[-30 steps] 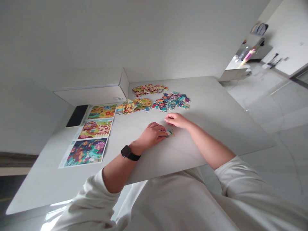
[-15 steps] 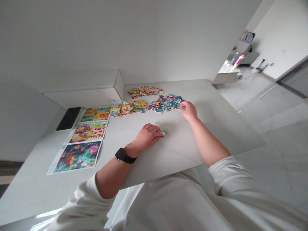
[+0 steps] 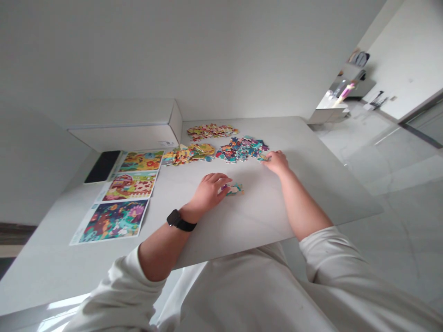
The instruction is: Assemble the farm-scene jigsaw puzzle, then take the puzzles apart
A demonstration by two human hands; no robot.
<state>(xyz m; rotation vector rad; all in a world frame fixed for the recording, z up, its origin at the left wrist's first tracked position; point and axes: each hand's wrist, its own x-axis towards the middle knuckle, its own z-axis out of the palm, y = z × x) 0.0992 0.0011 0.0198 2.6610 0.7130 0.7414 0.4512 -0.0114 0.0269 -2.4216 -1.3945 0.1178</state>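
My left hand (image 3: 210,190), with a black watch on its wrist, rests on the table beside a small patch of joined puzzle pieces (image 3: 236,188). Its thumb and fingers are apart around the patch's left end, partly covering it. At the right edge of the dark blue, purple and teal puzzle pile (image 3: 238,150), my right hand (image 3: 277,162) pinches a teal and yellow puzzle piece (image 3: 263,157) with its fingertips. Two more puzzle piles lie nearby: a yellow one (image 3: 197,152) to the left and a red and yellow one (image 3: 212,131) behind.
Three printed pictures lie on the left of the table: a lion scene (image 3: 143,161), a farm scene (image 3: 131,186) and a dark night scene (image 3: 112,220). A black phone-like slab (image 3: 103,167) lies beside them. Against the wall stands a white box (image 3: 124,136).
My right hand has shifted slightly right and down at the pile's edge, where a teal and yellow piece now shows at its fingertips. My left fingers have spread, uncovering more of the joined pieces.
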